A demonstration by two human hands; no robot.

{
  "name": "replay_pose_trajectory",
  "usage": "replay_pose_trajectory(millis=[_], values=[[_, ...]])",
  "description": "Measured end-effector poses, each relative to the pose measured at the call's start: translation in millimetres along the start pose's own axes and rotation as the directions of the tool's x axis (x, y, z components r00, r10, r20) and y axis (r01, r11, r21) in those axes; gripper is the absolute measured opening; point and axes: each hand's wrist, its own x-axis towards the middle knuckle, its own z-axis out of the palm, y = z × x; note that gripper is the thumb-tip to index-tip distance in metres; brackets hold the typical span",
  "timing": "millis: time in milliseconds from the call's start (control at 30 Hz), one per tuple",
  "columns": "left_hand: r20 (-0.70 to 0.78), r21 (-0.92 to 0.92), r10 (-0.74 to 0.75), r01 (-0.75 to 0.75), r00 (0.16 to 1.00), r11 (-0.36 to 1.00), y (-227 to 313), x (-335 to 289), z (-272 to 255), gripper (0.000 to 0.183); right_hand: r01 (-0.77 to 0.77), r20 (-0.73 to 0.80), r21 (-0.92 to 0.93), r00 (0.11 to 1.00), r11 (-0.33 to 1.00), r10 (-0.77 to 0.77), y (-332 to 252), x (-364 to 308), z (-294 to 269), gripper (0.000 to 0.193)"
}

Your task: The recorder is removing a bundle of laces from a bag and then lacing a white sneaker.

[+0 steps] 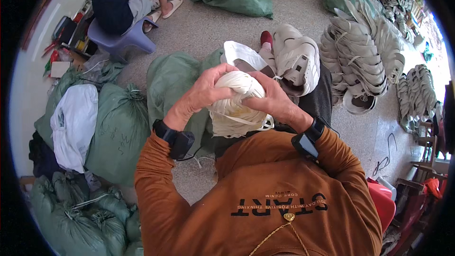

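Over my lap I hold a thick bundle of cream-white cord (233, 117), wound and gathered at its top, with a loose loop at its lower right. My left hand (206, 88) is closed round its left side, thumb across the front. From the right, my right hand (275, 96) grips it, thumb pressed near the gathered top; the fingertips behind it are hidden. Just beyond my hands are a white shoe upper (244, 53) and more off-white shoe uppers (299, 59) lying over my right leg. Both wrists wear black devices.
Green sacks (118, 132) crowd the left, with a white bag (75, 123) on them. Stacked shoe uppers (355, 57) stand at the right. A person sits on a purple stool (121, 42) at the far left. A red seat (380, 201) shows behind my right elbow.
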Motion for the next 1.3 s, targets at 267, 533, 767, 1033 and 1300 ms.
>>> replay_pose_trajectory(millis=[267,533,767,1033,1300], values=[[0.113,-0.058,-0.09,0.097,0.99,0.994,-17,0,-24,0.053,-0.26,0.263,0.167,0.941,0.951,0.212,-3,8,-5,0.055],[0.054,0.573,0.168,-0.168,0.984,0.802,0,-3,1,0.069,-0.024,0.046,-0.304,0.998,0.952,0.04,-4,14,14,0.055],[0.142,0.367,-0.025,-0.03,0.989,0.93,-21,-1,-8,0.06,-0.015,0.119,-0.283,0.992,0.959,0.05,-10,17,4,0.057],[0.246,0.002,-0.251,0.258,0.936,0.966,-36,-1,-33,0.058,-0.248,0.319,-0.122,0.907,0.961,0.274,-5,31,-8,0.042],[0.222,-0.179,-0.229,0.27,0.948,0.946,-39,-4,-23,0.058,-0.288,0.273,-0.15,0.907,0.946,0.319,-7,34,-6,0.039]])
